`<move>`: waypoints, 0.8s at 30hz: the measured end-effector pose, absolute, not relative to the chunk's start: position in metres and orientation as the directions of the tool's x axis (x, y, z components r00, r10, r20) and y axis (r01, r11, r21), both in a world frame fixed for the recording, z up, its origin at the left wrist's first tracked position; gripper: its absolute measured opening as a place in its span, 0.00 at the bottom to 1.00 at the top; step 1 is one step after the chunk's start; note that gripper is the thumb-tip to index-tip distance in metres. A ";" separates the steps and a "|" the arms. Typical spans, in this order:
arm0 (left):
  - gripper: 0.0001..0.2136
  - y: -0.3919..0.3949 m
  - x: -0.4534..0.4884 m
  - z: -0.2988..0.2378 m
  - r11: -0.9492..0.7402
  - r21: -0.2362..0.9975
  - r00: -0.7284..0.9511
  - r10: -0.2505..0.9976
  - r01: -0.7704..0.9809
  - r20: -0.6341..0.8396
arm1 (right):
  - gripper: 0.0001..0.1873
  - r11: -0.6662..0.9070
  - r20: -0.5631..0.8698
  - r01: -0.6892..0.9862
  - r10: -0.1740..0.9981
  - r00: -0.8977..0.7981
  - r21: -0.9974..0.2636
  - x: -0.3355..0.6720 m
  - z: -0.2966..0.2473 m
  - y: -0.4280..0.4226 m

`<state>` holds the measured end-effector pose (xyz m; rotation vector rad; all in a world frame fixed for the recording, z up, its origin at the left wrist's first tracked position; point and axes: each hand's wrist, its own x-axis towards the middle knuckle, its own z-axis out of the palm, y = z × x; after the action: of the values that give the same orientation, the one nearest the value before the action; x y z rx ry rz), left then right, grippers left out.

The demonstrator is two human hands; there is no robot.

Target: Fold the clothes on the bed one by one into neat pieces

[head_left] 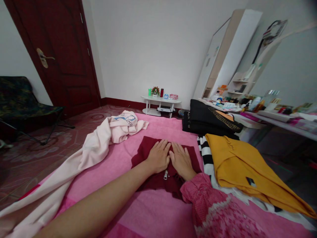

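Note:
A folded dark red garment (146, 155) with a metal zip pull (165, 175) lies on the pink bed cover (119, 165). My left hand (158, 156) rests flat on it, fingers stretched out and together. My right hand (181, 159), in a pink patterned sleeve, lies flat beside it on the same garment, and the two hands touch at the thumbs. Neither hand grips anything.
A pale pink garment (99, 142) trails off the bed's left. On the right lie a mustard yellow garment (242, 165) over a black-and-white striped one (206, 153), and folded black clothes (210, 120). A cluttered desk (272, 115), small white table (160, 102), folding chair (22, 105) and door (61, 49) surround the bed.

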<state>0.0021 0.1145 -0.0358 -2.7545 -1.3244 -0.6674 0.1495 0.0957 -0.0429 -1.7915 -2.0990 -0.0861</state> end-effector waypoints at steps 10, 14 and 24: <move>0.17 0.221 -0.062 -0.011 -0.411 0.661 0.420 0.894 0.628 0.157 | 0.26 0.208 0.373 0.956 0.920 -0.119 -0.208 0.153 -0.045 0.099; 0.16 0.230 -0.075 -0.035 -0.369 0.758 0.387 0.907 0.537 0.167 | 0.27 0.200 0.359 0.960 0.926 -0.120 -0.197 0.153 -0.045 0.100; 0.07 0.229 -0.075 -0.051 -0.408 0.775 0.320 0.906 0.482 0.278 | 0.26 0.211 0.371 0.951 0.921 -0.116 -0.227 0.153 -0.047 0.101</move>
<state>-0.0746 0.2292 -0.0513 -2.9612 -1.7915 -1.4110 0.1528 0.1006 -0.0470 -1.7338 -2.0638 -0.0913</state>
